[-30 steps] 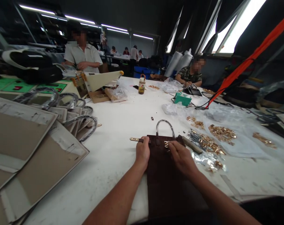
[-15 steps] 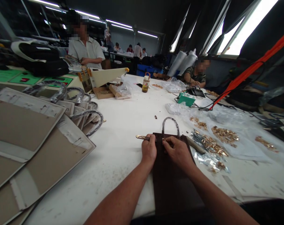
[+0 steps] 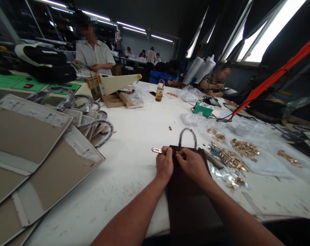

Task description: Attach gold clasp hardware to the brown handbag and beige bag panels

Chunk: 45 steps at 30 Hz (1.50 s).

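A dark brown bag panel (image 3: 193, 205) lies in front of me, with a plastic-wrapped handle (image 3: 187, 130) arching from its far edge. My left hand (image 3: 164, 164) is closed over the panel's left edge, gripping a dark strap (image 3: 164, 151). A gold metal plate with a slot (image 3: 157, 150) caps the strap's end, pointing left. My right hand (image 3: 192, 162) rests over the panel below the handle, thumb and fingertips pinched at a small gold fitting (image 3: 177, 152). The fingers hide most of that fitting.
Stacked beige bag panels with wrapped handles (image 3: 50, 164) fill the left. Piles of gold hardware (image 3: 244, 148) lie on plastic at the right, beside a green box (image 3: 203, 109). A jar (image 3: 159, 92) stands farther back. Two co-workers (image 3: 95, 54) sit across the table.
The strap's gold plate has turned its flat face more towards me, and my left hand has shifted slightly right. The right hand keeps its pinch. A co-worker at the right now holds a pale sheet-like item.
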Each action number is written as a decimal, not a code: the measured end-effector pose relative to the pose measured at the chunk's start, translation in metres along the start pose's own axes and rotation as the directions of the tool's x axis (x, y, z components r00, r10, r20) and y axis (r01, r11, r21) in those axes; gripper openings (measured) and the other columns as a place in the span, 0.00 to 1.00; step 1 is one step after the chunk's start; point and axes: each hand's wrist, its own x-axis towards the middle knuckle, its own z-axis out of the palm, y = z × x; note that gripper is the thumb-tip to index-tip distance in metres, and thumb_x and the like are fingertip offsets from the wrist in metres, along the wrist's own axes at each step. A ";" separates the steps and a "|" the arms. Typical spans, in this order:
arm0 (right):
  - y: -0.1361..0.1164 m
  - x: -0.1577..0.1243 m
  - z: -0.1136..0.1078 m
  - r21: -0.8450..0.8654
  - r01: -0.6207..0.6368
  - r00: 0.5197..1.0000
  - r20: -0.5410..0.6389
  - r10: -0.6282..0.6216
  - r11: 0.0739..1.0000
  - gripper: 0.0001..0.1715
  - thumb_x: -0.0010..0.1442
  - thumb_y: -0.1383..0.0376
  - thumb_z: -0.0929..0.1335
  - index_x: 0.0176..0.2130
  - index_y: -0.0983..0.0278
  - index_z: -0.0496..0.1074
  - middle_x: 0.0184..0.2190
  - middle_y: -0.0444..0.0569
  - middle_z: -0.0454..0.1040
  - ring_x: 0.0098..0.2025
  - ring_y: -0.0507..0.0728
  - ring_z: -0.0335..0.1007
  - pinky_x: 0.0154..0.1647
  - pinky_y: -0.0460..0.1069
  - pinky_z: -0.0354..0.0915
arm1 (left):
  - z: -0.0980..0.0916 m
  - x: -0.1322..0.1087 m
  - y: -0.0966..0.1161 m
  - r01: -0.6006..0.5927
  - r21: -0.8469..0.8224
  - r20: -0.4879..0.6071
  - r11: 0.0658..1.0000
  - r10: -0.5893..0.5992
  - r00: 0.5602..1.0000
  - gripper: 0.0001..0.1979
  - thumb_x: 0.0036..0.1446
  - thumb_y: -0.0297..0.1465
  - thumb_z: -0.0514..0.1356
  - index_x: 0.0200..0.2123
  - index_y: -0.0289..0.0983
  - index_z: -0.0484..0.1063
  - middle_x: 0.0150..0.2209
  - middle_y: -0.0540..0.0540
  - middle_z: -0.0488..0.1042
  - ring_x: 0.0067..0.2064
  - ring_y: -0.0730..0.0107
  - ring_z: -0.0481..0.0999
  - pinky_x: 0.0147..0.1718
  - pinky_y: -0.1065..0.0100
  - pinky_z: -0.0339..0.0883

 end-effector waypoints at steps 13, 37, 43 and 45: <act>0.001 0.002 -0.005 -0.141 0.037 0.993 0.118 -0.021 0.989 0.14 0.72 0.60 0.63 0.35 0.61 0.71 0.29 0.47 0.78 0.32 0.57 0.74 0.30 0.49 0.51 | 0.003 0.002 -0.003 0.021 0.011 -0.008 1.000 -0.021 1.000 0.14 0.64 0.40 0.53 0.28 0.41 0.68 0.26 0.51 0.68 0.33 0.63 0.68 0.38 0.64 0.60; 0.014 -0.008 0.045 -0.010 0.018 0.993 -0.113 -0.019 1.000 0.13 0.71 0.59 0.62 0.38 0.61 0.70 0.29 0.48 0.77 0.28 0.56 0.71 0.31 0.49 0.53 | 0.009 0.002 -0.011 0.223 0.023 -0.115 0.975 -0.219 0.969 0.19 0.65 0.41 0.53 0.24 0.41 0.66 0.22 0.51 0.67 0.29 0.66 0.67 0.34 0.66 0.60; 0.015 0.018 0.028 0.113 -0.005 0.992 0.127 -0.010 0.994 0.13 0.68 0.64 0.64 0.30 0.61 0.66 0.26 0.46 0.75 0.29 0.55 0.70 0.32 0.48 0.56 | 0.006 0.002 -0.015 0.050 0.168 -0.046 0.984 -0.043 0.998 0.17 0.66 0.42 0.50 0.27 0.41 0.67 0.24 0.50 0.70 0.31 0.63 0.71 0.35 0.65 0.60; 0.014 0.023 0.023 0.170 -0.039 0.984 0.176 0.009 0.985 0.13 0.68 0.65 0.64 0.30 0.61 0.65 0.26 0.46 0.74 0.27 0.54 0.69 0.30 0.47 0.57 | 0.005 0.003 -0.015 0.003 0.196 -0.026 0.981 0.002 1.000 0.17 0.65 0.42 0.50 0.28 0.41 0.67 0.25 0.49 0.70 0.33 0.62 0.72 0.36 0.64 0.61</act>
